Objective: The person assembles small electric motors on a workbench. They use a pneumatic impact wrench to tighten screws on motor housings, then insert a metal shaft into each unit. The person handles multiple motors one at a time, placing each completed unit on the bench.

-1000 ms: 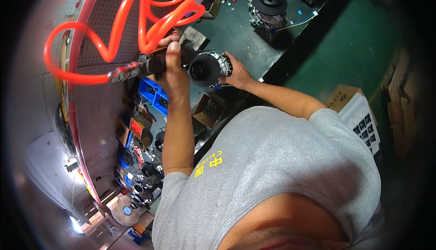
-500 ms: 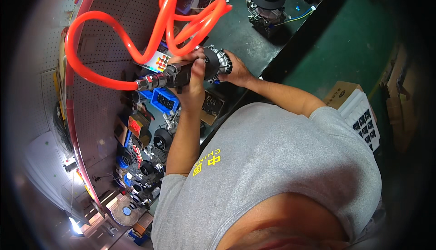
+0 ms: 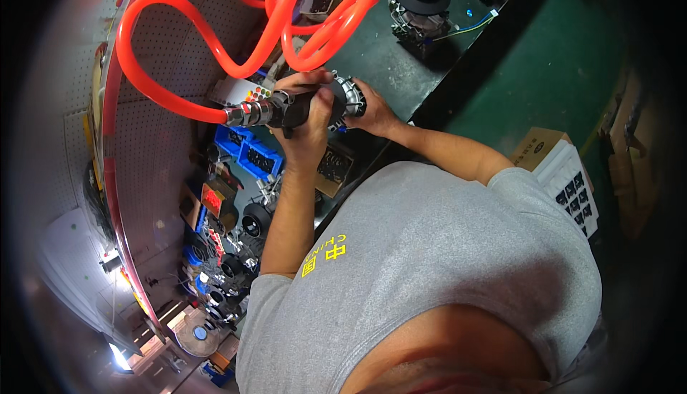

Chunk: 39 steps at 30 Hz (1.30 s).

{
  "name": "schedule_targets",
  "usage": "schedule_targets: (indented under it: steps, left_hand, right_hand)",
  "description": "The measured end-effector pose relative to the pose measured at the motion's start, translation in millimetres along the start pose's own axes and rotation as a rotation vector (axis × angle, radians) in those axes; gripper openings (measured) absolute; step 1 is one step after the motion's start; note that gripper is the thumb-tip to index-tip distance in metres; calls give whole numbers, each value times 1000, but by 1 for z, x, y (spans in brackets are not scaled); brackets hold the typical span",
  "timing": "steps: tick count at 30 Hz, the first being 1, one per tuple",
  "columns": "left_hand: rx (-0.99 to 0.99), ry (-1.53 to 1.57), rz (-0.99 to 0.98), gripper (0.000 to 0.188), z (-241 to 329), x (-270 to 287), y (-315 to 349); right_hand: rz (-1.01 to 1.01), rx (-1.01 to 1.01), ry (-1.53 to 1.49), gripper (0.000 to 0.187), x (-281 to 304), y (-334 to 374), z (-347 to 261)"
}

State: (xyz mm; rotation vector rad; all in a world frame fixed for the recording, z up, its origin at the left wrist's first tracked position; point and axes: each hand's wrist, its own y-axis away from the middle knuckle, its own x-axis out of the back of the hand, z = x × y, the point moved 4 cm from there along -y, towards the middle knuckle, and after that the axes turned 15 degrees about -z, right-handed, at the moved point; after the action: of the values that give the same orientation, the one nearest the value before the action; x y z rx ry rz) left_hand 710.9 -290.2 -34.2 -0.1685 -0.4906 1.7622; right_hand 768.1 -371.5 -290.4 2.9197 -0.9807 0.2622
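Gripping a dark air tool (image 3: 292, 113) in my left hand (image 3: 313, 128), I cup the silver-and-black unit (image 3: 351, 96) with my right hand (image 3: 377, 114), just ahead of the tool. A weak right-hand hold could let the unit twist; beyond, a tug from the red hose (image 3: 127, 42) could tilt the tool.

Place: workshop
Hose (image 3: 240, 70): coiled, joined to tool (image 3: 293, 113) in left hand (image 3: 309, 134)
Bins (image 3: 242, 154): small parts, left of both hands
Machine (image 3: 421, 9): on bench (image 3: 390, 59) beyond right hand (image 3: 376, 113)
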Motion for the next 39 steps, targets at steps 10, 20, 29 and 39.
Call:
schedule_targets:
  steps: [10, 20, 29, 39]
  left_hand:
    - [17, -78, -84, 19, -11, -4, 4]
    - [33, 7, -98, 21, -12, -4, 7]
    - [120, -52, 9, 11, -3, 2, 6]
    - [12, 44, 91, 17, 16, 19, 25]
  right_hand:
    - [48, 7, 73, 112, -2, 0, -6]
    - [39, 120, 55, 105, -14, -16, 13]
    - [-151, 303, 169, 99, -3, -20, -15]
    - [-300, 177, 79, 96, -14, -19, -9]
